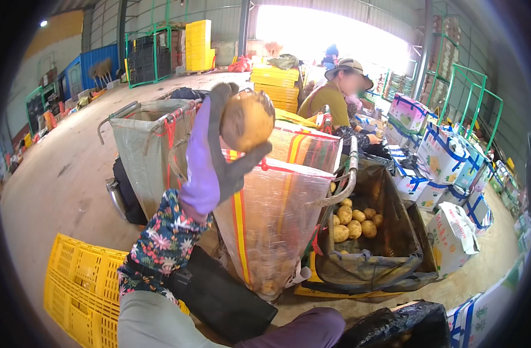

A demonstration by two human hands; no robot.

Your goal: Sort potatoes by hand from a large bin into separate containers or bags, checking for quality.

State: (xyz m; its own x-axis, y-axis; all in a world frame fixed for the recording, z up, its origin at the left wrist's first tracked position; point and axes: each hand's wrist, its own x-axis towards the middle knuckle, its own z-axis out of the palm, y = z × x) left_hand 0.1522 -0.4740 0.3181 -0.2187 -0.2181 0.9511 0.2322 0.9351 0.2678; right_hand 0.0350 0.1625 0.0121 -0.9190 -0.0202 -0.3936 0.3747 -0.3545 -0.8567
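Note:
My left hand (220,143), in a purple and dark grey glove, holds a large potato (248,121) up before me, above a translucent woven sack (276,209) with yellow and red stripes. The potato has dark patches on its skin. The sack's mouth hangs on a bent metal frame. To the right, several potatoes (354,228) lie in a dark cloth-lined bin (378,265). My right hand is out of view.
Yellow plastic crates (85,287) stand at lower left, near a grey woven sack (154,143). A co-worker in a hat (335,102) sits beyond the bin. Printed cartons (443,152) crowd the right. A black-plastic-lined container (396,324) is at the bottom.

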